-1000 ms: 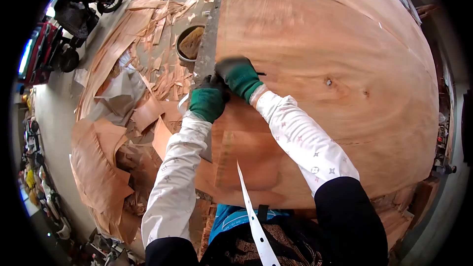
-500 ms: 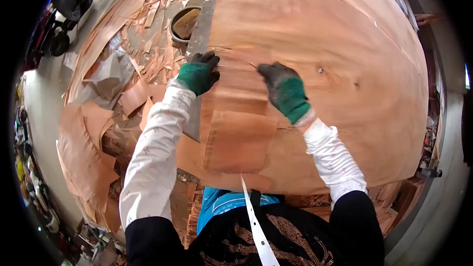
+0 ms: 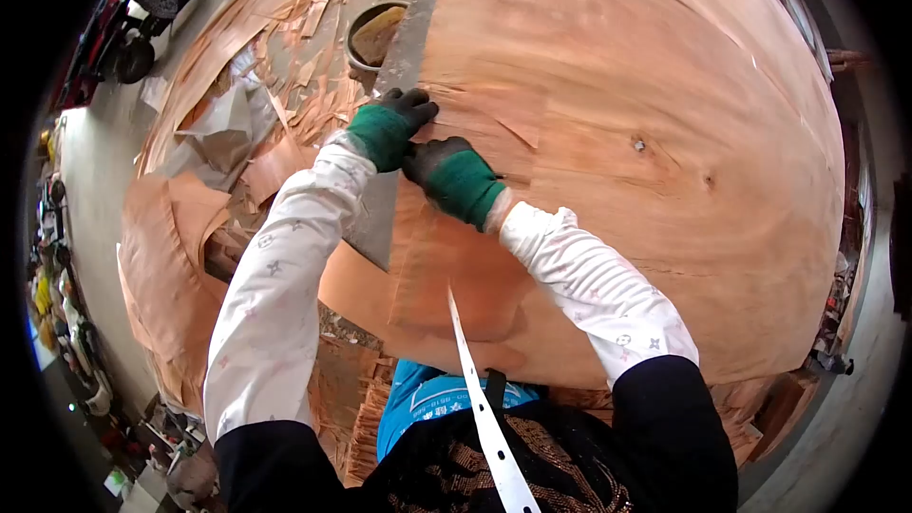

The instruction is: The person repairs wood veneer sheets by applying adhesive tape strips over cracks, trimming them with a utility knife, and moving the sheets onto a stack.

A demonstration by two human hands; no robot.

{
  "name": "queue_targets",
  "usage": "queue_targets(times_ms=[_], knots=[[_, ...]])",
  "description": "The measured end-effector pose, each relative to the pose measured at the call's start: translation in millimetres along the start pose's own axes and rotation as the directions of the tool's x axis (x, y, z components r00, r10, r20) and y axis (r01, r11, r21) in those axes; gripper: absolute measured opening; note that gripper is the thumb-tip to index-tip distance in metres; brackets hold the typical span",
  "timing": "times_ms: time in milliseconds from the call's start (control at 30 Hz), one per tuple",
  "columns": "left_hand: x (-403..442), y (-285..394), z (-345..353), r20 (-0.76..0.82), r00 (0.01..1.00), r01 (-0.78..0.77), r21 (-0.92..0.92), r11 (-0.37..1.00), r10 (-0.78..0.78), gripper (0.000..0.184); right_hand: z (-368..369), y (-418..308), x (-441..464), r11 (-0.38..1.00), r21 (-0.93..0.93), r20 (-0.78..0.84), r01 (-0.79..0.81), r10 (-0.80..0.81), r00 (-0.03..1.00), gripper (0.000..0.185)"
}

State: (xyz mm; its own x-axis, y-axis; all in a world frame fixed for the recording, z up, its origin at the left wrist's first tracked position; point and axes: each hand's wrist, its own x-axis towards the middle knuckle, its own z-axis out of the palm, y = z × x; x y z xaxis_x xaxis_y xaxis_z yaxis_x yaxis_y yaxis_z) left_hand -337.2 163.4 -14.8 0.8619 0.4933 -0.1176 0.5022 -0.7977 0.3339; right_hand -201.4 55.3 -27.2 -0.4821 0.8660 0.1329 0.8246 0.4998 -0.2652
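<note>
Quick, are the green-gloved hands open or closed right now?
Left hand: open, palm down, fingers out at the wood sheet's edge.
Right hand: fingers bent, palm hidden; can't tell if it's closed or holding anything.

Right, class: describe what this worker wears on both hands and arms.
The left hand and right hand wear green gloves with blackish fingers. White sleeve covers, wrinkled and printed with small star-like and round motifs, reach up to black sleeves.
</note>
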Motion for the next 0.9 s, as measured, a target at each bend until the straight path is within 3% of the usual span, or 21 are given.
queue_targets(times_ms=[100, 167, 267, 300, 467, 500, 567, 667, 733, 767, 833, 900], knots=[[0.3, 1.9, -0.3, 0.020, 1.000, 0.020, -0.020, 1.000, -0.020, 0.070, 2.7, -1.3, 0.4, 0.998, 0.049, 0.013, -0.038, 0.037, 0.999, 0.017], [0.9, 5.9, -1.5, 0.044, 0.999, 0.030, 0.032, 0.999, -0.031, 0.071, -7.6, 7.9, -8.8, 1.000, 0.026, 0.043, -0.015, 0.013, 0.999, 0.013], [1.5, 6.0, -0.8, 0.070, 0.996, 0.059, -0.040, 0.997, -0.056, 0.073, -26.4, 45.0, -43.0, 0.996, 0.033, 0.062, 0.081, -0.083, 0.995, 0.008], [3.2, 7.0, -0.2, 0.084, 0.994, 0.080, -0.038, 0.996, -0.076, 0.073, -35.4, 57.9, -53.8, 0.993, -0.060, 0.169, 0.097, -0.086, 0.982, 0.011], [4.8, 15.5, -5.4, 0.129, 0.981, 0.150, -0.025, 0.988, -0.145, 0.073, -79.4, 104.3, -50.8, 0.955, -0.115, 0.462, 0.272, -0.191, 0.866, 0.012], [4.7, 13.9, -4.9, 0.126, 0.981, 0.149, -0.025, 0.989, -0.144, 0.073, -78.7, 115.7, -52.5, 0.946, -0.142, 0.454, 0.292, -0.200, 0.869, 0.012], [3.6, 11.3, -3.7, 0.122, 0.983, 0.140, -0.042, 0.989, -0.134, 0.073, -84.0, 137.5, -59.2, 0.971, -0.120, 0.461, 0.209, -0.131, 0.877, 0.014], [2.0, 13.9, -4.3, 0.127, 0.984, 0.135, -0.042, 0.990, -0.128, 0.073, -112.3, 141.7, -57.3, 0.942, -0.301, 0.679, 0.146, 0.105, 0.726, 0.017], [5.1, 12.5, -7.9, 0.119, 0.985, 0.130, -0.030, 0.991, -0.126, 0.073, -123.8, 114.7, -72.5, 0.953, -0.046, 0.398, -0.300, 0.293, 0.869, 0.025], [4.8, 11.8, -6.9, 0.116, 0.985, 0.131, -0.030, 0.991, -0.127, 0.074, -125.1, 92.8, -84.0, 0.877, 0.141, 0.269, -0.460, 0.413, 0.870, 0.030], [2.3, 16.1, -8.2, 0.133, 0.981, 0.145, -0.021, 0.989, -0.141, 0.074, -110.1, 29.5, -98.1, 0.713, 0.519, 0.233, -0.472, 0.413, 0.880, 0.049], [5.1, 22.0, -13.4, 0.160, 0.974, 0.165, 0.003, 0.986, -0.163, 0.073, -90.9, -22.8, -105.1, 0.809, 0.446, 0.244, -0.383, 0.301, 0.922, 0.065]])
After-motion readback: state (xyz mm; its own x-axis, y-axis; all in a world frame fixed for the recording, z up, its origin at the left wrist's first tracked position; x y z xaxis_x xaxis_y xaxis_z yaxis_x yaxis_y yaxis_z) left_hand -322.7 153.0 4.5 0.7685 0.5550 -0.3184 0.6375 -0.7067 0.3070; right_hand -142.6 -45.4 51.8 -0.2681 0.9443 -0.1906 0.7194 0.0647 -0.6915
